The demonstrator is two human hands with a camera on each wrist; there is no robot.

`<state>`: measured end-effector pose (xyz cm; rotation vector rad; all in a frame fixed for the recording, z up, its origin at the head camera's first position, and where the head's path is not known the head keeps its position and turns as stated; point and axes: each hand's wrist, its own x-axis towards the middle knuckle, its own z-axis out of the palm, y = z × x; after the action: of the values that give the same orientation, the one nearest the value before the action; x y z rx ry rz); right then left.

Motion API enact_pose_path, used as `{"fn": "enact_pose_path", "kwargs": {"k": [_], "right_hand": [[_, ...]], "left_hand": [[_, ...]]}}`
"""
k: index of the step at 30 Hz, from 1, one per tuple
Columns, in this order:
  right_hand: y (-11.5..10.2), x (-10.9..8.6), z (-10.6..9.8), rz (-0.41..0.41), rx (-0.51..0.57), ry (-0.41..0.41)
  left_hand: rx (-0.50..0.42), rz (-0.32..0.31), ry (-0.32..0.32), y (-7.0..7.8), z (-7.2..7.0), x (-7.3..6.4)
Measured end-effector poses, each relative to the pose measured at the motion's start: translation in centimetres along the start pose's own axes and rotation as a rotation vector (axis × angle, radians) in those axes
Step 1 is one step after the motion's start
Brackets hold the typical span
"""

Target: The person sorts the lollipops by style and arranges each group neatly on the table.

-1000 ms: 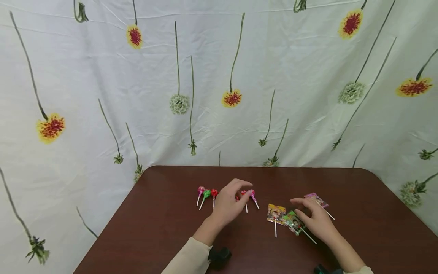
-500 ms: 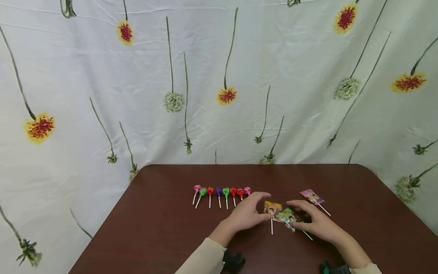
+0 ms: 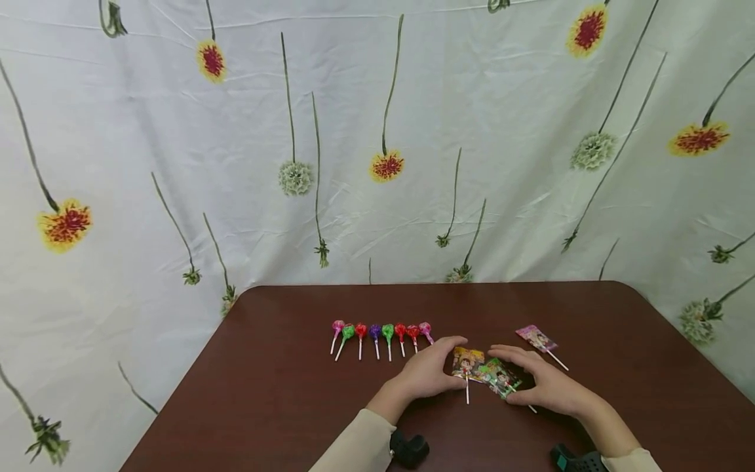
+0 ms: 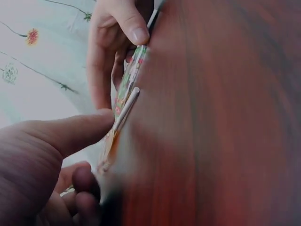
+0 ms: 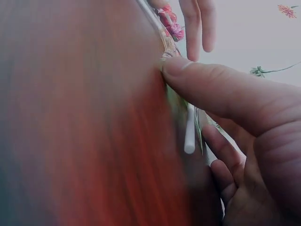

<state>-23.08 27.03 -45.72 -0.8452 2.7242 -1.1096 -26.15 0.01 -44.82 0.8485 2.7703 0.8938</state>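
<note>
My left hand [image 3: 427, 372] rests beside a lollipop in a flat orange wrapper [image 3: 468, 362], its thumb by the lower edge and fingers near the upper edge. A lollipop in a green wrapper [image 3: 498, 377] lies against the orange one, slightly overlapping. Around its right side my right hand [image 3: 551, 385] spreads, thumb low over the stick and fingers above. Both hands are loosely curved, with wide gaps between thumb and fingers. In the left wrist view, the left thumb [image 4: 89, 132] meets the wrapper edge. The right thumb [image 5: 202, 84] lies at the wrapper in the right wrist view.
A row of several round lollipops [image 3: 375, 331], pink, green, red and purple, lies farther back to the left. Behind my right hand is a lollipop in a pink-purple wrapper [image 3: 537, 338]. The brown table [image 3: 283, 393] ends at a flower-printed white cloth [image 3: 342, 216].
My left hand has moved right from above the round lollipops to the orange-wrapped one. My right hand has lowered slightly around the green-wrapped lollipop. The view has shifted a little.
</note>
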Motion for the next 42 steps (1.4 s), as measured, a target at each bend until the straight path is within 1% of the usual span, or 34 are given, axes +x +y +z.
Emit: {"fn": "enact_pose_path", "kwargs": {"k": [6, 10, 15, 22, 25, 31, 36, 42], "right_hand": [[-0.1, 0.0, 0.1, 0.020, 0.004, 0.009], [-0.3, 0.2, 0.2, 0.029, 0.010, 0.008], [-0.5, 0.4, 0.5, 0.052, 0.003, 0.028], [-0.4, 0.5, 0.9, 0.032, -0.056, 0.081], [-0.6, 0.6, 1.1, 0.040, -0.083, 0.105], [-0.9, 0.7, 1.2, 0.050, -0.117, 0.124], [-0.9, 0.6, 1.3, 0.044, -0.121, 0.134], [-0.8, 0.6, 1.3, 0.043, -0.132, 0.140]], "left_hand": [[0.059, -0.043, 0.030, 0.1, 0.7, 0.1], [0.075, -0.048, 0.039, 0.0, 0.9, 0.3], [0.082, -0.028, 0.040, -0.2, 0.8, 0.3], [0.112, 0.033, 0.054, -0.5, 0.7, 0.2], [0.121, 0.051, 0.057, -0.6, 0.7, 0.2], [0.126, 0.059, 0.056, -0.8, 0.7, 0.2], [0.111, 0.066, 0.054, -0.8, 0.7, 0.1], [0.092, 0.061, 0.061, -0.8, 0.7, -0.1]]}}
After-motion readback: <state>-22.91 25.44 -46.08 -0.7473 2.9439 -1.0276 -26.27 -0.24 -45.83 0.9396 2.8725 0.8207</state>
